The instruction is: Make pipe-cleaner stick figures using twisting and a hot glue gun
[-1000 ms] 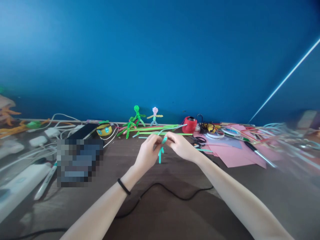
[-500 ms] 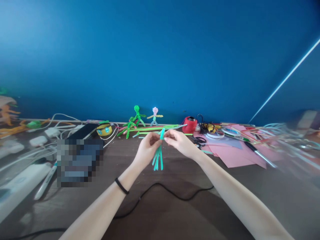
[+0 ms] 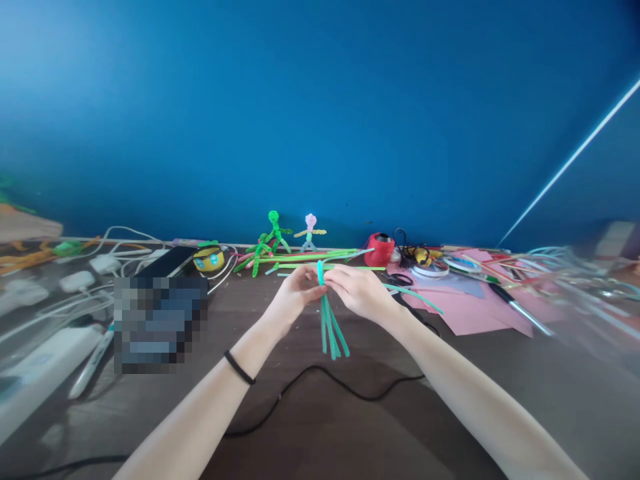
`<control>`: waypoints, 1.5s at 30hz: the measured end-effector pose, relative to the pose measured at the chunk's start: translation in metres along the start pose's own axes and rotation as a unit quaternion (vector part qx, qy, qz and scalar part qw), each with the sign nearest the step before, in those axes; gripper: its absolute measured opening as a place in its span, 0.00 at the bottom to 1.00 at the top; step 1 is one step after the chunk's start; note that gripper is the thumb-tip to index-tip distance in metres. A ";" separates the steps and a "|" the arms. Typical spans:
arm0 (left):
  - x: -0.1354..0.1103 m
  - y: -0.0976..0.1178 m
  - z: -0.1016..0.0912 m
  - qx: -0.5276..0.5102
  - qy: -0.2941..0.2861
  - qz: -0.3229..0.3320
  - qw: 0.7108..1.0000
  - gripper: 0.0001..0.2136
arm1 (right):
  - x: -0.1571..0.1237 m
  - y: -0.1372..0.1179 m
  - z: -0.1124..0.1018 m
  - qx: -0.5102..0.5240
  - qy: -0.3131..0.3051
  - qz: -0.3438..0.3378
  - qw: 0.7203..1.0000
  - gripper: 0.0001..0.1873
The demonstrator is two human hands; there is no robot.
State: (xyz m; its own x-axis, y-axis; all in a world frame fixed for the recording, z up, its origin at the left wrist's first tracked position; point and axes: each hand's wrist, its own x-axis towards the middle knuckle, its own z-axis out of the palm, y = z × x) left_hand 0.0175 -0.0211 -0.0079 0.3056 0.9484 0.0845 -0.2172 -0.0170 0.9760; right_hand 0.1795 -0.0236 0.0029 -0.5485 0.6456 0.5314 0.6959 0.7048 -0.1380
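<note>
Head view, left hand (image 3: 293,297) and right hand (image 3: 361,292) pinching teal pipe cleaners (image 3: 330,327).

Hidden between fingertips of left hand (image 3: 293,298) and right hand (image 3: 361,293): gripped stretch of pipe cleaners (image 3: 331,328). Left of left hand: pixelated block (image 3: 160,325), contents unreadable. Further left: white device (image 3: 35,370), blurred, cut off by picture edge. Far right of right hand: tangle of wires (image 3: 583,267), smeared beyond recognition. Below both hands: black cable (image 3: 320,371), cut off at bottom edge.
</note>
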 end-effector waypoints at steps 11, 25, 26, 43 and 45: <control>-0.002 0.001 0.004 0.012 -0.006 0.061 0.998 0.13 | 0.005 -0.007 -0.007 0.227 -0.004 0.083 0.970 0.06; -0.002 0.003 0.004 0.013 0.023 0.014 1.000 0.10 | 0.007 -0.006 -0.010 0.311 0.044 0.141 0.939 0.05; -0.003 0.004 0.005 0.032 0.030 0.021 0.999 0.10 | 0.007 -0.006 -0.009 0.321 0.049 0.144 0.935 0.05; -0.007 0.006 0.011 0.212 0.057 0.143 0.965 0.06 | 0.006 -0.011 -0.012 0.318 0.057 0.160 0.933 0.03; -0.007 0.009 0.012 0.222 0.053 0.141 0.963 0.05 | 0.006 -0.010 -0.012 0.321 0.055 0.155 0.933 0.02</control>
State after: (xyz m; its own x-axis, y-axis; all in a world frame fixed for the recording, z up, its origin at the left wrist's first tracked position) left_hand 0.0242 -0.0320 0.0024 0.1912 0.9130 0.3604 0.1468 -0.3897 0.9092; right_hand 0.1744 -0.0306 0.0178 -0.2916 0.8380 0.4613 0.3733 0.5437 -0.7517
